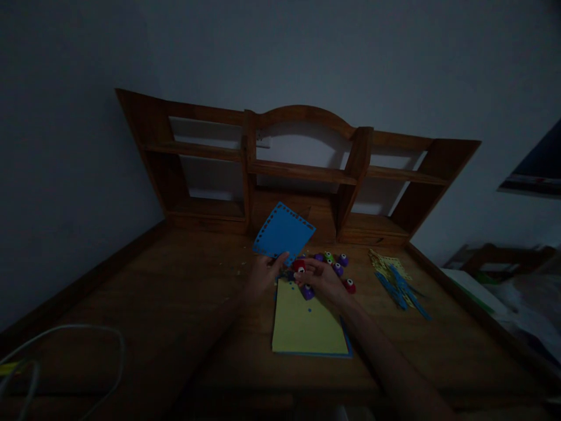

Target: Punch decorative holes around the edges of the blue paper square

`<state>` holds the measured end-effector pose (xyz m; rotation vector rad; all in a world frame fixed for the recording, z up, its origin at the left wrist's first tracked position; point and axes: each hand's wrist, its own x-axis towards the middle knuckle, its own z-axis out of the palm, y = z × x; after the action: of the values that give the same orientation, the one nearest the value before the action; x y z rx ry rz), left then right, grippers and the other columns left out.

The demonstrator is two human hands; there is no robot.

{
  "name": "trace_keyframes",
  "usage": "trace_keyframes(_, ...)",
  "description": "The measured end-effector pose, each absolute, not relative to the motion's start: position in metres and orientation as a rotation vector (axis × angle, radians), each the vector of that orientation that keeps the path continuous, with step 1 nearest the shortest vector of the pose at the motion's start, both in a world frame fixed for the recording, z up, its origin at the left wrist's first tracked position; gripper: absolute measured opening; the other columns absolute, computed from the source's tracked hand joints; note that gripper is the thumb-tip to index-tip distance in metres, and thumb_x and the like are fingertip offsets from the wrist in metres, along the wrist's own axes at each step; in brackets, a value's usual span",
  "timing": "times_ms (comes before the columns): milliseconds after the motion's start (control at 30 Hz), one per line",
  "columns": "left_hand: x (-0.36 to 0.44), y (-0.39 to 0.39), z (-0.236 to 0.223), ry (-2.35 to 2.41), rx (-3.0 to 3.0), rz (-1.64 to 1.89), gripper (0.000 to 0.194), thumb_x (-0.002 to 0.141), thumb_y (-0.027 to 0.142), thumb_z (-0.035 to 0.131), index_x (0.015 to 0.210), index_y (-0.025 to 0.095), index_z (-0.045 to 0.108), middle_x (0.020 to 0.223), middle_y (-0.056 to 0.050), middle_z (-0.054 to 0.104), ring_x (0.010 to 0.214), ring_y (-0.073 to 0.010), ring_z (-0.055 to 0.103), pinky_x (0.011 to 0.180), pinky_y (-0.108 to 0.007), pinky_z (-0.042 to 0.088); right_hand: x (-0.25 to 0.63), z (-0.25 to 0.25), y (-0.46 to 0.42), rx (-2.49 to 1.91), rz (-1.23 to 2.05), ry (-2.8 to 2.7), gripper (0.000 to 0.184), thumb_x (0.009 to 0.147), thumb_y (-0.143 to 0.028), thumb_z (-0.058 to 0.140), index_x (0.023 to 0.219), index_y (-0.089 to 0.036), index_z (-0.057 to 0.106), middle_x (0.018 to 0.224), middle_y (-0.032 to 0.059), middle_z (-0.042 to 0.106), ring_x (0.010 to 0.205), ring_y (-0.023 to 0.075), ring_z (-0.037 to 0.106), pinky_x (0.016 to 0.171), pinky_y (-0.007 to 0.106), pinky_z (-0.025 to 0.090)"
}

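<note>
My left hand (266,271) pinches the lower corner of a blue paper square (284,233), which is held up tilted and has punched holes along several edges. My right hand (323,279) is closed around a small red craft punch (299,267) close to the paper's bottom corner. Whether the paper sits in the punch's slot I cannot tell. Below both hands lies a stack of yellow paper (309,327) with blue sheets under it and tiny blue cut-outs on top. A purple punch (308,292) rests on the stack's upper part.
More punches stand behind my right hand: a green one (328,256), several purple ones (343,259) and a red one (349,285). Blue and yellow paper strips (398,286) lie at the right. A wooden shelf (302,172) lines the desk's back; a white cable (87,326) loops at the left.
</note>
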<state>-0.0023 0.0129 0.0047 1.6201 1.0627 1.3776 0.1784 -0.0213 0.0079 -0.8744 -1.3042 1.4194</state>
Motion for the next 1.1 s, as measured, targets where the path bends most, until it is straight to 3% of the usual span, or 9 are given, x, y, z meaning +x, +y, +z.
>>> trace_keyframes(267,-0.003,0.007,0.008,0.937,1.65,1.341,0.029,0.084,0.043,0.056,0.085,0.015,0.064,0.081,-0.005,0.066,0.073,-0.0172,0.06,0.065,-0.025,0.045,0.18,0.012,-0.023,-0.938,1.379,-1.275,0.04,0.065,-0.029,0.081,0.1,-0.017,0.067,0.083,0.0038,0.067,0.067,0.0124,0.061,0.065,0.025,0.049)
trace_keyframes(433,-0.004,0.007,0.006,0.965,1.713,1.307,0.03,0.082,0.042,0.058,0.072,0.014,0.063,0.072,-0.004,0.064,0.066,-0.0156,0.056,0.062,-0.024,0.043,0.178,0.017,-0.026,-0.898,1.38,-1.288,0.035,0.067,-0.031,0.079,0.097,-0.017,0.068,0.083,0.0045,0.068,0.066,0.0128,0.061,0.064,0.026,0.048)
trace_keyframes(567,-0.004,0.01,0.003,0.92,1.637,1.321,0.031,0.08,0.044,0.06,0.076,0.014,0.066,0.074,-0.004,0.065,0.065,-0.0153,0.055,0.062,-0.024,0.043,0.18,0.017,-0.027,-0.912,1.368,-1.314,0.033,0.07,-0.034,0.077,0.097,-0.016,0.069,0.072,0.0035,0.066,0.06,0.0122,0.059,0.057,0.023,0.045)
trace_keyframes(800,-0.005,0.017,0.0,1.056,1.514,1.344,0.031,0.063,0.042,0.076,0.059,0.014,0.063,0.062,-0.002,0.063,0.055,-0.0131,0.052,0.053,-0.023,0.04,0.183,0.016,-0.024,-0.876,1.446,-1.24,0.033,0.069,-0.033,0.078,0.096,-0.016,0.069,0.073,0.0035,0.067,0.061,0.0122,0.061,0.06,0.023,0.048)
trace_keyframes(933,-0.006,0.021,-0.003,1.041,1.441,1.32,0.031,0.065,0.043,0.074,0.069,0.013,0.067,0.068,-0.005,0.066,0.058,-0.015,0.056,0.052,-0.023,0.041,0.182,0.016,-0.022,-0.877,1.458,-1.183,0.034,0.064,-0.029,0.081,0.094,-0.016,0.069,0.082,0.0043,0.069,0.063,0.0118,0.062,0.061,0.023,0.05)
trace_keyframes(1100,-0.005,0.021,-0.004,0.929,1.455,1.307,0.033,0.073,0.042,0.069,0.087,0.013,0.066,0.078,-0.007,0.066,0.064,-0.0155,0.058,0.053,-0.022,0.041,0.182,0.018,-0.023,-0.881,1.435,-1.19,0.032,0.066,-0.03,0.08,0.093,-0.016,0.07,0.075,0.0036,0.068,0.062,0.012,0.062,0.061,0.023,0.05)
